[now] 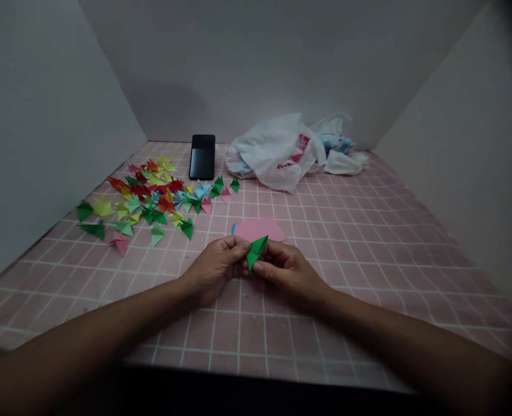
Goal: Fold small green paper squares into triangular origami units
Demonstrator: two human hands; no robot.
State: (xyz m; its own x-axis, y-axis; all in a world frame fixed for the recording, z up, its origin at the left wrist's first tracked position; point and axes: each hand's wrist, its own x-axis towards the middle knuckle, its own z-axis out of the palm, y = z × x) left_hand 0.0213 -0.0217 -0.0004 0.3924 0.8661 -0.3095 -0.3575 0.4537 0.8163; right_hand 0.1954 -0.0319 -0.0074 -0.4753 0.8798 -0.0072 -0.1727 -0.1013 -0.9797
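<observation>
A small green folded paper piece (256, 252) is held between my two hands, just above the table's middle. My left hand (219, 267) pinches its left side, thumb on top. From the right, my right hand (291, 273) grips it with the thumb at its lower edge and fingers curled behind. The piece is a pointed, slanted shape with its upper tip toward the right. Right behind the hands lies a stack of pink paper sheets (260, 229), with a bit of blue showing at its left edge. My fingertips behind the folded paper are partly hidden.
Many-coloured folded paper pieces (152, 199) are spread over the table's left side. A black phone (202, 157) leans near the back. White plastic bags (277, 150) lie crumpled at the back. The table has a pink checked cover (368, 254), with pale walls on three sides.
</observation>
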